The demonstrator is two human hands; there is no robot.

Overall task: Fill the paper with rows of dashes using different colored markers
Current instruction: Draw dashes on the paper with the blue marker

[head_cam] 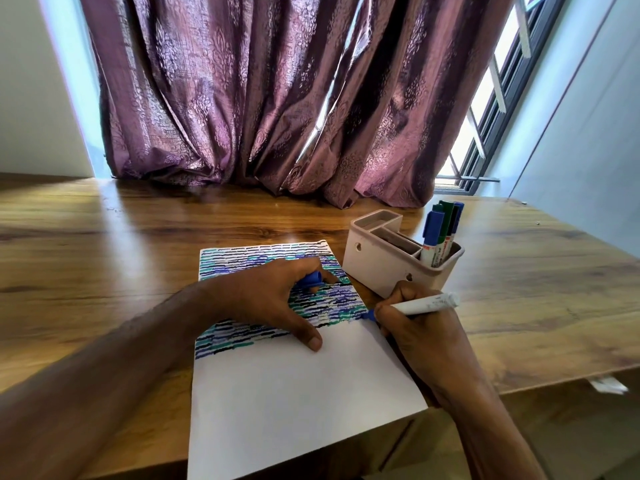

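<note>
A white sheet of paper (291, 386) lies on the wooden table, its upper half covered with rows of blue, teal and black dashes. My right hand (420, 336) grips a white-bodied blue marker (427, 303), its blue tip touching the paper's right edge at the lowest dashed row. My left hand (273, 299) presses flat on the dashed area and pinches the marker's blue cap (311, 279) between its fingers. The lower half of the sheet is blank.
A beige desk organizer (388, 263) stands just beyond my right hand, holding blue and green markers (441, 233) in its right compartment. A purple curtain (277, 98) hangs at the table's far edge. The paper's near end overhangs the table's front edge (519, 388).
</note>
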